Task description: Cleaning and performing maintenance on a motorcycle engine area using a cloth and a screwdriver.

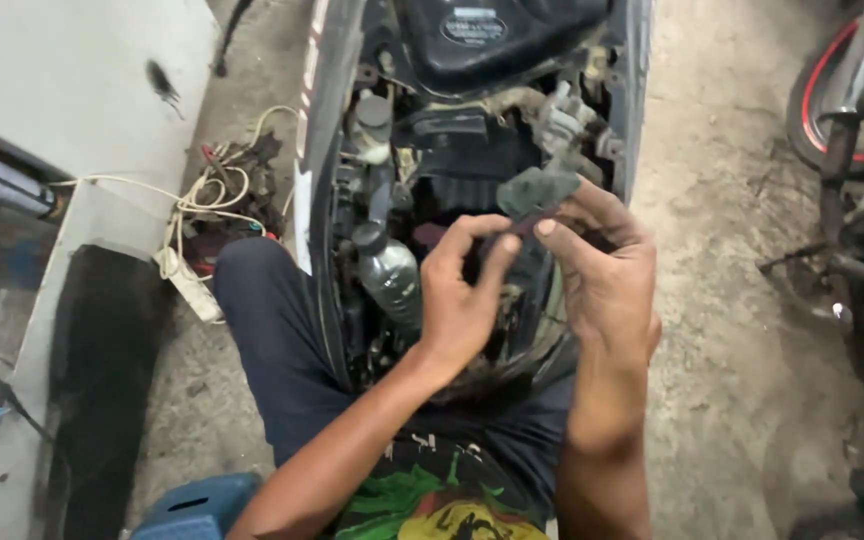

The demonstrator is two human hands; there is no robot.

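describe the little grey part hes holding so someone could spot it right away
Start at the opened-up scooter body in the middle of the view, with its dark engine parts exposed. Just in front of it both hands meet: the left hand and the right hand. The grey part sits at the right hand's fingertips, a small, flat, dusty dark-grey piece, the only loose one raised above the engine.

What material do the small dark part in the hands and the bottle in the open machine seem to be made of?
Small dark part: probably moulded plastic or rubber, matt grey-black and dusty, with no metallic shine; both hands pinch it.
Bottle: likely clear plastic, translucent with soft highlights, and a dark cap.
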